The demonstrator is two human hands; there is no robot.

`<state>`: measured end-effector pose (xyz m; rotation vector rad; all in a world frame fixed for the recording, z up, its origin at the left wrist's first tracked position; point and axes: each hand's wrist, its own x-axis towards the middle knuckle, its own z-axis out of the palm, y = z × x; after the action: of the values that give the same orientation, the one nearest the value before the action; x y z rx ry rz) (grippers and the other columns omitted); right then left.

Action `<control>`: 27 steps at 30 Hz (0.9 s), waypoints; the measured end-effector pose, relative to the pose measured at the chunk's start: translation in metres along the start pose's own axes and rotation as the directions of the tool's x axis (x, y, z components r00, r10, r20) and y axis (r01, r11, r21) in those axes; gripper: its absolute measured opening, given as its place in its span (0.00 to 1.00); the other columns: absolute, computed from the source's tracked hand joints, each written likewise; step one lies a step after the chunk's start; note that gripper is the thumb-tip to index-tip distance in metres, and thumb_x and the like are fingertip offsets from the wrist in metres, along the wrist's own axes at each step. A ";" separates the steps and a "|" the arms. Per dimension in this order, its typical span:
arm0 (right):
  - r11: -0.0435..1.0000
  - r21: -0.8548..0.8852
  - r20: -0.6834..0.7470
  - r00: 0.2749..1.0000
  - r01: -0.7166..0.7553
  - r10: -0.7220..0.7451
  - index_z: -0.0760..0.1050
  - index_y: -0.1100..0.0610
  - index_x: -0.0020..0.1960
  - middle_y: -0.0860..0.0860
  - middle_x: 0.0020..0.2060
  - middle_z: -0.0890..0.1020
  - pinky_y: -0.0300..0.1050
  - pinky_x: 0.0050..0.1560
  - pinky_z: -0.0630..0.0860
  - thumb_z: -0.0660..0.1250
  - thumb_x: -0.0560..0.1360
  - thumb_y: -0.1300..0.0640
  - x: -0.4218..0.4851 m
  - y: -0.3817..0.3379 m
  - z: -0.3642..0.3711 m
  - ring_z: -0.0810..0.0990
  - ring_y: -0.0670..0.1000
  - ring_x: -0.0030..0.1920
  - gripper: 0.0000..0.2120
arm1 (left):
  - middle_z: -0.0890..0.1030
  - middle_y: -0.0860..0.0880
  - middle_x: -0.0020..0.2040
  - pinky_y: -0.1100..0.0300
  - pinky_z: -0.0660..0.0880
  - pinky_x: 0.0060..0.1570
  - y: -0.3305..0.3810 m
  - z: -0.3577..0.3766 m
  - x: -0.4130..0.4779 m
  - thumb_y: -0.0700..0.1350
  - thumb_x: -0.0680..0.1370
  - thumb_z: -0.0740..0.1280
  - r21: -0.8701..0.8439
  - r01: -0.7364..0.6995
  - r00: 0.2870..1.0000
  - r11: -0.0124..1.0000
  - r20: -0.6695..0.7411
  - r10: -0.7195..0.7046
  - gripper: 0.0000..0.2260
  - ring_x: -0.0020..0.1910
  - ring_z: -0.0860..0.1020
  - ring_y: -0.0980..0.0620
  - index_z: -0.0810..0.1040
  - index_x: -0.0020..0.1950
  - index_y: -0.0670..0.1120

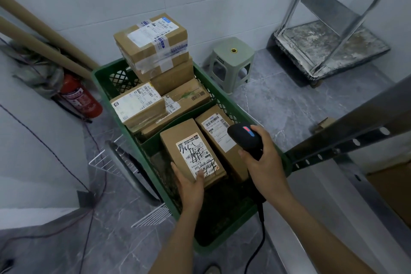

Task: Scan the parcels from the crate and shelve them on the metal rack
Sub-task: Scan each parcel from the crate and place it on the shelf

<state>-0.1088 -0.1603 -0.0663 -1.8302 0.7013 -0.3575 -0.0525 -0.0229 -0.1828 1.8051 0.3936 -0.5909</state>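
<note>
Parcels are piled in a green crate [104,78] on the floor; one labelled parcel [191,151] at its near end is gripped at its near edge by the left hand [189,184]. A black scanner [245,138] is clasped in the right hand [264,162] just beside it. More parcels [151,44] are stacked at the crate's far end.

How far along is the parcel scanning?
Nothing visibly shelved. In hand: left hand grips a labelled parcel in the green crate, right hand aims the scanner. Left: the neighbouring parcel and the stacked parcels behind.
</note>
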 end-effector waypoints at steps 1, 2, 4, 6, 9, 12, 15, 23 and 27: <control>1.000 0.000 -0.001 1.000 0.004 -0.004 0.67 0.43 0.64 0.31 0.50 0.73 0.21 0.46 0.69 0.70 0.73 0.64 0.000 0.001 0.000 0.72 0.28 0.52 0.26 | 0.63 0.43 0.74 0.45 0.66 0.65 0.000 0.000 0.001 0.47 0.77 0.68 -0.017 0.008 1.000 1.000 0.006 -0.008 0.43 0.70 0.66 0.39 0.38 0.77 0.58; 1.000 0.000 -0.001 1.000 0.006 -0.006 0.67 0.42 0.64 0.30 0.49 0.73 0.21 0.46 0.69 0.70 0.73 0.64 0.000 0.001 0.000 0.73 0.28 0.52 0.26 | 0.62 0.43 0.74 0.45 0.65 0.65 -0.001 0.001 0.002 0.47 0.77 0.68 -0.037 0.017 1.000 0.999 0.010 -0.017 0.43 0.70 0.65 0.39 0.38 0.77 0.58; 1.000 0.002 0.003 1.000 0.004 -0.004 0.67 0.41 0.63 0.30 0.49 0.73 0.22 0.47 0.70 0.70 0.74 0.63 -0.001 0.001 -0.001 0.73 0.28 0.53 0.26 | 0.62 0.43 0.75 0.46 0.64 0.66 -0.001 0.002 0.003 0.46 0.77 0.69 -0.085 0.035 0.999 0.996 0.009 -0.035 0.43 0.71 0.64 0.40 0.39 0.77 0.58; 1.000 0.006 0.008 1.000 0.001 -0.002 0.66 0.40 0.63 0.31 0.50 0.73 0.23 0.47 0.71 0.70 0.74 0.63 -0.001 0.002 -0.003 0.73 0.29 0.53 0.26 | 0.64 0.44 0.74 0.47 0.64 0.66 -0.003 0.003 0.004 0.46 0.76 0.69 -0.130 0.052 0.999 0.990 0.001 -0.052 0.42 0.71 0.65 0.41 0.40 0.77 0.58; 1.000 0.011 0.001 1.000 0.003 -0.003 0.66 0.41 0.63 0.33 0.51 0.73 0.23 0.47 0.71 0.70 0.74 0.63 -0.002 0.001 -0.006 0.73 0.29 0.52 0.26 | 0.65 0.44 0.73 0.49 0.64 0.66 -0.004 0.006 0.005 0.44 0.76 0.69 -0.173 0.065 0.997 0.983 -0.020 -0.070 0.41 0.71 0.65 0.41 0.43 0.78 0.57; 1.000 0.022 -0.011 1.000 -0.003 0.003 0.66 0.39 0.62 0.33 0.51 0.73 0.22 0.47 0.71 0.70 0.74 0.63 -0.003 0.000 -0.009 0.73 0.27 0.52 0.26 | 0.66 0.44 0.73 0.52 0.65 0.63 -0.006 0.009 0.003 0.43 0.77 0.69 -0.190 0.061 0.996 0.980 -0.047 -0.071 0.40 0.71 0.65 0.41 0.45 0.78 0.56; 1.000 0.028 -0.023 1.000 -0.001 0.001 0.65 0.33 0.57 0.31 0.49 0.74 0.23 0.47 0.71 0.70 0.74 0.63 -0.006 -0.002 -0.012 0.74 0.28 0.51 0.27 | 0.67 0.43 0.72 0.58 0.63 0.58 -0.009 0.009 0.002 0.41 0.77 0.68 -0.198 0.038 0.996 0.979 -0.075 -0.053 0.38 0.70 0.67 0.42 0.48 0.78 0.53; 1.000 0.019 -0.038 0.999 0.019 -0.018 0.66 0.33 0.56 0.28 0.46 0.75 0.24 0.45 0.72 0.70 0.74 0.63 -0.015 -0.006 -0.014 0.75 0.30 0.50 0.26 | 0.64 0.46 0.74 0.53 0.65 0.61 -0.009 0.005 -0.014 0.46 0.78 0.67 -0.140 -0.014 0.995 0.990 -0.095 0.001 0.38 0.70 0.66 0.42 0.44 0.78 0.58; 0.999 0.045 -0.035 0.999 0.024 -0.022 0.66 0.35 0.57 0.34 0.51 0.74 0.23 0.45 0.70 0.70 0.74 0.63 -0.021 -0.013 -0.016 0.74 0.29 0.51 0.26 | 0.67 0.45 0.72 0.51 0.68 0.60 -0.004 -0.005 -0.021 0.48 0.78 0.66 -0.065 -0.078 0.994 0.995 -0.086 0.073 0.37 0.68 0.68 0.42 0.43 0.77 0.60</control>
<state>-0.1302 -0.1568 -0.0466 -1.7937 0.6906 -0.4180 -0.0704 -0.0167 -0.1728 1.7755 0.3959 -0.4453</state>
